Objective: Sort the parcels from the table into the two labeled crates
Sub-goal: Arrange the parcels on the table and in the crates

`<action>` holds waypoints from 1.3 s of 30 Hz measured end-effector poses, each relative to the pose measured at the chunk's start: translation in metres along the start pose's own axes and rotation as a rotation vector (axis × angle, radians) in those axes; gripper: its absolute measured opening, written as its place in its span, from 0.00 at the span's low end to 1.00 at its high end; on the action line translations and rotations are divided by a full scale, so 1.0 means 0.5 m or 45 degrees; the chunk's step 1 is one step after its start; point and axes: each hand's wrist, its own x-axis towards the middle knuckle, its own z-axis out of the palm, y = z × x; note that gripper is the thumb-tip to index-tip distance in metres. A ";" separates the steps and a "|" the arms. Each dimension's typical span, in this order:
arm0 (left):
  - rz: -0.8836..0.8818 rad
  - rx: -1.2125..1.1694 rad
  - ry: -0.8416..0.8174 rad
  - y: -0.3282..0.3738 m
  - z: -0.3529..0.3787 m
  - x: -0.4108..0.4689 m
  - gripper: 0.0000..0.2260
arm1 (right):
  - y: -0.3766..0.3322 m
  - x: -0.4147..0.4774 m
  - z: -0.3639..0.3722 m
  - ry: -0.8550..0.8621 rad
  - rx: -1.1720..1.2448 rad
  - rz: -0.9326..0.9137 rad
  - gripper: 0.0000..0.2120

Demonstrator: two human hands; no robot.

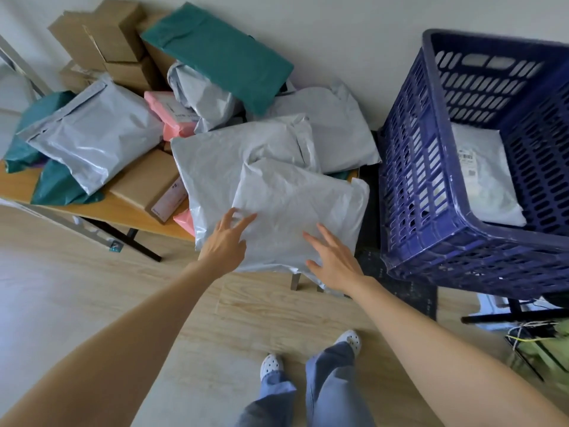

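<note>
Nearest the camera, two legs in blue jeans [326,392] and white perforated clogs [271,365] stand on a pale wood-grain floor [92,303].

Both bare arms reach forward. The left hand [226,238] has its fingers spread and straight at the near left edge of a pale grey plastic mailer parcel [295,208]. The right hand [334,260] lies flat, fingers splayed, over the parcel's near right corner. Neither hand is curled round anything. Whether the palms press down or only touch cannot be told.

This parcel sits topmost at the near right end of a wooden-topped table with black legs [101,208], overhanging its front edge. It rests on a larger crumpled grey mailer [228,155].

To the right, just beside the table, stands a dark blue slotted plastic crate [431,195]. It holds one white mailer with a printed label [489,180].

Further back on the table lie a flat brown cardboard box [144,180], a shiny grey mailer [92,137], pink mailers [172,115] and a dark green mailer [221,53]. Stacked brown cartons [107,32] stand against the white wall [338,32].
</note>
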 end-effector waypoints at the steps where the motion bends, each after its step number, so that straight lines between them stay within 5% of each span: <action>1: -0.014 0.020 0.002 -0.004 0.003 -0.002 0.29 | 0.002 0.002 0.006 -0.008 0.017 0.011 0.30; 24: -0.281 -0.324 -0.119 0.024 -0.040 -0.002 0.28 | -0.037 -0.013 0.027 -0.032 0.154 0.084 0.44; 33: -0.162 -0.441 -0.101 0.116 -0.155 0.058 0.21 | -0.064 -0.019 -0.028 0.189 0.233 0.068 0.40; 39: -0.120 -0.523 -0.105 0.181 -0.221 0.097 0.17 | -0.095 -0.026 -0.067 0.310 0.236 0.027 0.47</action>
